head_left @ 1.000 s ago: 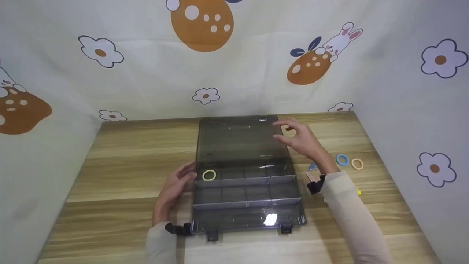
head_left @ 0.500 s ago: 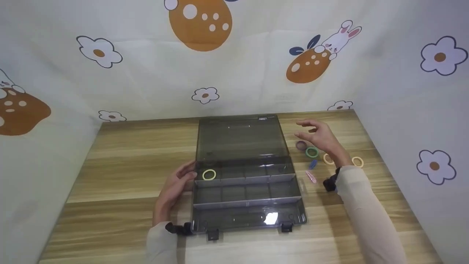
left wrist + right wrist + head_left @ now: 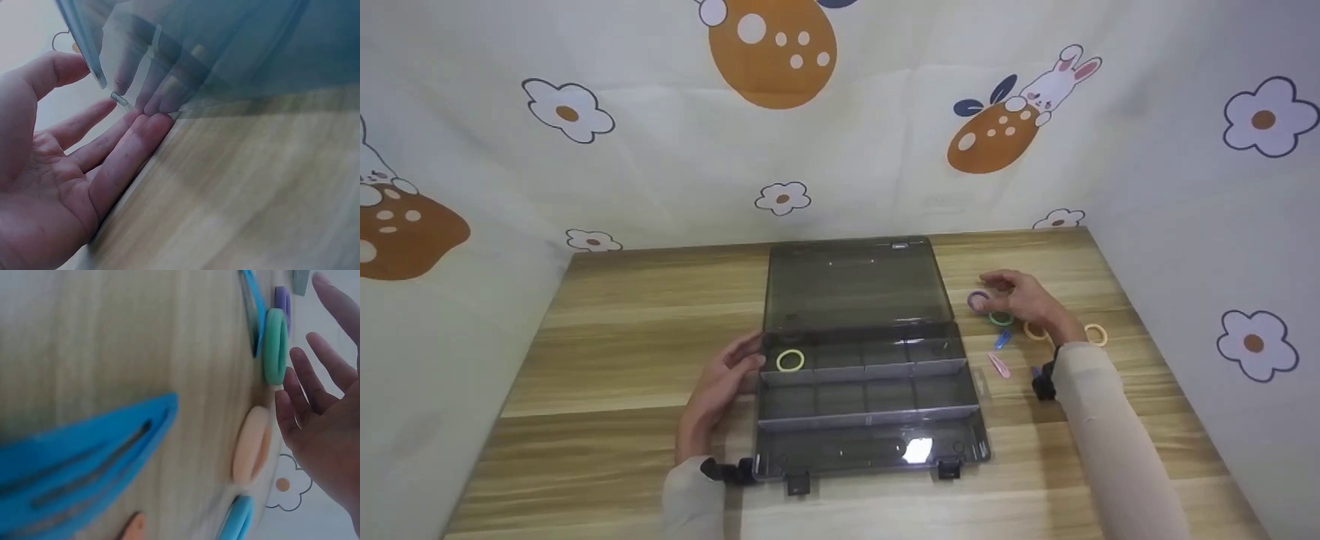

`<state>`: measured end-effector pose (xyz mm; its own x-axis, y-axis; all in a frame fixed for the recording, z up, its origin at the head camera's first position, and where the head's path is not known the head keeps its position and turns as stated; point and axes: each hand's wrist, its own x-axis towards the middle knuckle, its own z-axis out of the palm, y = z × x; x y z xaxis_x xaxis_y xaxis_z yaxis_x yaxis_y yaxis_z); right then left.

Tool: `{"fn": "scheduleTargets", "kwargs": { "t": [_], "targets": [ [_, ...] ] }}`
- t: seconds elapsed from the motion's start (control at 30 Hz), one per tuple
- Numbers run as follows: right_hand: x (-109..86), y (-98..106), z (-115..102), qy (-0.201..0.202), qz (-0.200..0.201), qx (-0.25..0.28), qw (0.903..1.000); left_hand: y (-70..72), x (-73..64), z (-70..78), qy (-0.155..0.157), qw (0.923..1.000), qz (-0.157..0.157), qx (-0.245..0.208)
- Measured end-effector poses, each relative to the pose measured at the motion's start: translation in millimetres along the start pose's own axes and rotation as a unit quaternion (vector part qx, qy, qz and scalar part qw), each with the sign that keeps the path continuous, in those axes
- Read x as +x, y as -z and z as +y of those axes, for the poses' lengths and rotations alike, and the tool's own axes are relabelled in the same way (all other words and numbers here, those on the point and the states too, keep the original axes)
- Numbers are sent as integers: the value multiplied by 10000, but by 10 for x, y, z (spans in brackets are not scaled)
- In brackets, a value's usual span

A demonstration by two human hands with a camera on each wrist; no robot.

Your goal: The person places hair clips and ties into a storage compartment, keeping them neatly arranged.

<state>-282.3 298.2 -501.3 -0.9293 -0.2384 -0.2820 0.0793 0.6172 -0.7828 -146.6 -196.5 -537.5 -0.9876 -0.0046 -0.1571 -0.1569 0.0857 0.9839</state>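
A dark see-through plastic organizer box (image 3: 870, 394) lies with its lid (image 3: 855, 285) folded back. My left hand (image 3: 720, 390) rests against its left side; in the left wrist view the straight fingers touch the wall and the thumb lies at the upper edge. A pale yellow hair tie (image 3: 779, 363) is in the back-left compartment. My right hand (image 3: 1027, 300) hovers over the hair ties right of the box, fingers loosely bent and holding nothing. Nearest to it are a purple hair tie (image 3: 971, 302) and a green hair tie (image 3: 274, 349), the green one partly hidden in the head view.
Right of the box lie a blue hair clip (image 3: 1003, 340), a pink hair clip (image 3: 999, 365) and peach hair ties (image 3: 247, 447). The right wrist view adds a large blue clip (image 3: 129, 433) and a light blue hair tie (image 3: 236, 517). A printed cloth (image 3: 870, 150) stands behind the table.
My right hand has moved right from beside the lid, then lowered toward the purple and green hair ties. The left hand has stayed at the box's side.
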Motion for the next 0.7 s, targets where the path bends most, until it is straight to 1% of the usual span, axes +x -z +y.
{"fn": "scheduleTargets", "kwargs": {
  "t": [0.17,0.27,0.4,0.63,0.7],
  "targets": [
    [1,-20,67,-33,-208,69,9998,7,-13,-18,117,9999,-41,40],
    [17,-42,84,118,-300,116,9994,8,-11,-33,96,9999,-18,106],
    [40,-72,69,312,-215,183,9991,4,-12,-33,10,9997,49,228],
    [49,-90,-9,96,27,143,9998,8,-16,-7,35,9998,79,174],
    [48,-85,-28,102,76,98,9999,8,-13,2,15,9998,97,191]
  ]
}}
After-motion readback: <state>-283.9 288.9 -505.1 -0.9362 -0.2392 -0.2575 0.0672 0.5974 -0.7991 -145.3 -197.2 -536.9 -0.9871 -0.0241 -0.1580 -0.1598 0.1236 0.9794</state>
